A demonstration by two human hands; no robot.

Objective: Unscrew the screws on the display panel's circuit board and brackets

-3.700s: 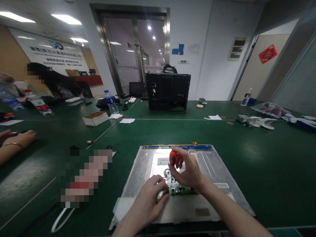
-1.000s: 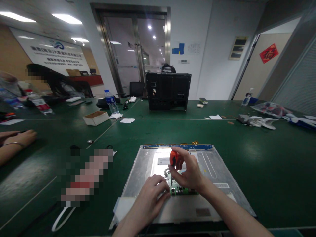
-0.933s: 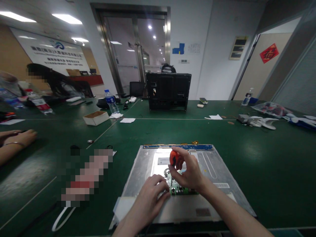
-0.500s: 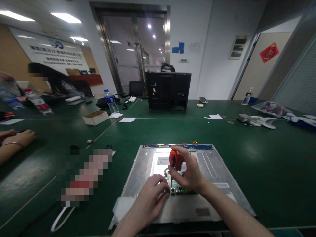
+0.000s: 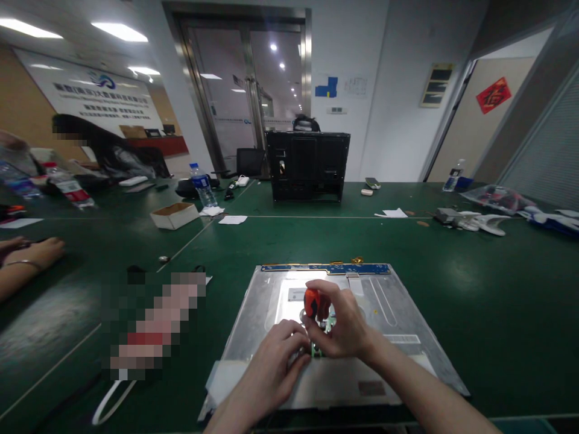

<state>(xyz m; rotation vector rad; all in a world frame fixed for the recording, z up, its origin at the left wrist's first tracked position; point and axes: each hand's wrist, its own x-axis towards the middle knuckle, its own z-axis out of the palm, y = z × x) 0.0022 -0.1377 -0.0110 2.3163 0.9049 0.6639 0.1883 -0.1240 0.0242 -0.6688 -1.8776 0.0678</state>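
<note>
A grey metal display panel [image 5: 253,313] lies on the table before me, with a blue circuit strip [image 5: 362,269] along its far edge. Between my hands, a small green circuit board [image 5: 316,349] sits on the panel, mostly covered by them. My right hand [image 5: 346,319] grips the red-orange and black handle of a screwdriver [image 5: 311,303], held upright over the board; its tip is hidden. At the board's left edge rests my left hand [image 5: 283,355], fingers curled and thumb close to them. Whatever those fingers pinch is out of sight.
Beyond the panel stands a black monitor housing [image 5: 308,166]. An open cardboard box [image 5: 174,216] and a water bottle [image 5: 203,187] are at the left back. Another person's hand [image 5: 43,256] rests at far left. White gloves [image 5: 482,223] lie at right.
My right hand and the screwdriver have come down and slightly left, nearer the board and covering more of it. My left hand has stayed in place.
</note>
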